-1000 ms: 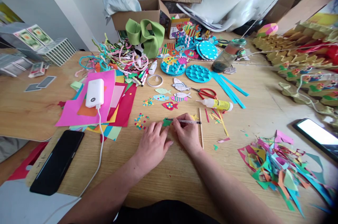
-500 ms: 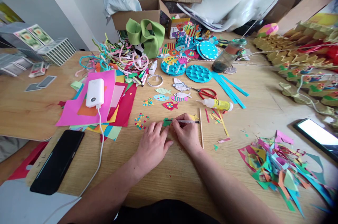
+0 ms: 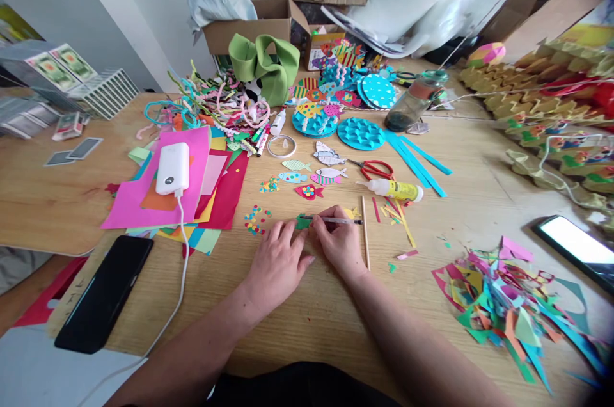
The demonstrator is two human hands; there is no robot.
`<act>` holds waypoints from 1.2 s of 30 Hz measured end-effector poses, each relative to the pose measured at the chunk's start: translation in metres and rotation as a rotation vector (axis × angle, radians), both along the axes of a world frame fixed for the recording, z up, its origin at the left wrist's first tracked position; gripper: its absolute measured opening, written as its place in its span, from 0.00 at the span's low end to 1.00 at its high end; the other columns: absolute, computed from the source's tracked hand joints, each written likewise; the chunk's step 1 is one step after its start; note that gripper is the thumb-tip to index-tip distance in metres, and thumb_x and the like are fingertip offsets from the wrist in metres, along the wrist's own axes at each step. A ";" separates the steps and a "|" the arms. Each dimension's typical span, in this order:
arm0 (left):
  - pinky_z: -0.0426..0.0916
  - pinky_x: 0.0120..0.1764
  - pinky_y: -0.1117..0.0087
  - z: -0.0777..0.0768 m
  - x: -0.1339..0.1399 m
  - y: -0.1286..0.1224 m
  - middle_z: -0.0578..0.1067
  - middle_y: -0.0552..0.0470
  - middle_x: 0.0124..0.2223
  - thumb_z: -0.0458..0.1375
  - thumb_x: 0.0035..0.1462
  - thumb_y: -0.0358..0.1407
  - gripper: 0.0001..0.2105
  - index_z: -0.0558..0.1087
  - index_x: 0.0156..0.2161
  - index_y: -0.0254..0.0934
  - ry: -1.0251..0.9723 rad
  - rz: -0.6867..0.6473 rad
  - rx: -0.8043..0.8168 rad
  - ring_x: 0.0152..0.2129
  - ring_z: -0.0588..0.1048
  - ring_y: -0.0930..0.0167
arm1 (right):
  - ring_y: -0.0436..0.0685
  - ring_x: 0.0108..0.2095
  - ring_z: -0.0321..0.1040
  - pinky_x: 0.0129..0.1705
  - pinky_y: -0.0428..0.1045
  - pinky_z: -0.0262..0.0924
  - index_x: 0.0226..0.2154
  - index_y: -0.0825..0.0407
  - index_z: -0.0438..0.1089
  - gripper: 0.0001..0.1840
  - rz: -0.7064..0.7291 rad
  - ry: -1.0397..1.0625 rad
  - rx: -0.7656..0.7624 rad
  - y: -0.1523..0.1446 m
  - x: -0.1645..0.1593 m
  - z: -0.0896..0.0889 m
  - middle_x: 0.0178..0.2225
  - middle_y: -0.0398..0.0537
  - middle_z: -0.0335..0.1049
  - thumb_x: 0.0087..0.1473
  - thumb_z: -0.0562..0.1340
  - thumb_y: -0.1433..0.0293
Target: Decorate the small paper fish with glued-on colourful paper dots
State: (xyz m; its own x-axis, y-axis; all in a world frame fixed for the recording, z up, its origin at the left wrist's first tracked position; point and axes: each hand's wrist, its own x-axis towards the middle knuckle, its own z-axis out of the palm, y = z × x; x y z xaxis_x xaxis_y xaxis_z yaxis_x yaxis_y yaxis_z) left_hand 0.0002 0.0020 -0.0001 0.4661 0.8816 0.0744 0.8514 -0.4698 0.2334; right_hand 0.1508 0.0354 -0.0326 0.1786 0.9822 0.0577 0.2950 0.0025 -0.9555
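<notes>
A slim grey pen (image 3: 346, 221) is pinched in my right hand (image 3: 338, 246), its tip reaching left over a small green paper piece (image 3: 302, 222). My left hand (image 3: 278, 260) lies flat with fingers stretched out, fingertips at the lower edge of that piece, which they partly hide. Left of it are scattered colored paper dots (image 3: 257, 220). Just beyond the hands sits a red paper fish (image 3: 309, 192) with dots on it. A thin wooden stick (image 3: 365, 234) lies right beside my right hand, and a yellow paper piece (image 3: 354, 212) shows behind its knuckles.
Red-handled scissors (image 3: 377, 169) and a glue bottle (image 3: 396, 189) lie beyond my right hand. Paper scraps (image 3: 513, 304) are heaped at right. Colored sheets (image 3: 225, 202) carry a white power bank (image 3: 173, 167); its cable (image 3: 184, 260) runs past a black phone (image 3: 104, 294).
</notes>
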 end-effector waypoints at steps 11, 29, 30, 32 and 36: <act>0.64 0.54 0.53 0.000 0.000 0.000 0.68 0.40 0.56 0.58 0.59 0.41 0.21 0.68 0.55 0.35 0.010 0.002 -0.006 0.53 0.64 0.57 | 0.51 0.19 0.59 0.22 0.47 0.54 0.25 0.49 0.63 0.11 0.005 0.003 0.018 0.000 0.000 0.000 0.20 0.40 0.64 0.53 0.61 0.62; 0.63 0.54 0.53 0.000 0.000 0.000 0.67 0.40 0.56 0.58 0.60 0.41 0.20 0.68 0.55 0.35 -0.002 -0.002 0.002 0.53 0.64 0.57 | 0.51 0.21 0.60 0.23 0.48 0.55 0.25 0.49 0.64 0.09 0.015 0.009 0.022 0.001 0.000 -0.002 0.22 0.42 0.67 0.53 0.61 0.64; 0.63 0.54 0.53 0.000 0.000 0.000 0.67 0.40 0.56 0.58 0.60 0.41 0.21 0.68 0.56 0.35 -0.002 -0.003 0.002 0.53 0.64 0.57 | 0.51 0.20 0.60 0.23 0.48 0.55 0.25 0.49 0.64 0.10 0.008 0.016 0.020 0.001 0.000 -0.002 0.22 0.42 0.66 0.53 0.61 0.63; 0.63 0.54 0.53 0.000 0.001 -0.001 0.67 0.40 0.56 0.58 0.60 0.41 0.21 0.67 0.56 0.35 0.001 -0.004 0.003 0.53 0.64 0.57 | 0.51 0.19 0.59 0.22 0.47 0.55 0.25 0.49 0.64 0.10 -0.004 0.030 0.019 0.001 0.000 -0.001 0.21 0.41 0.65 0.53 0.61 0.63; 0.63 0.54 0.53 0.000 0.000 0.000 0.67 0.41 0.56 0.58 0.60 0.41 0.21 0.67 0.56 0.35 0.002 -0.003 0.005 0.53 0.64 0.57 | 0.50 0.19 0.59 0.22 0.47 0.54 0.24 0.49 0.63 0.10 -0.028 0.039 0.022 0.000 0.000 0.001 0.20 0.40 0.64 0.53 0.61 0.63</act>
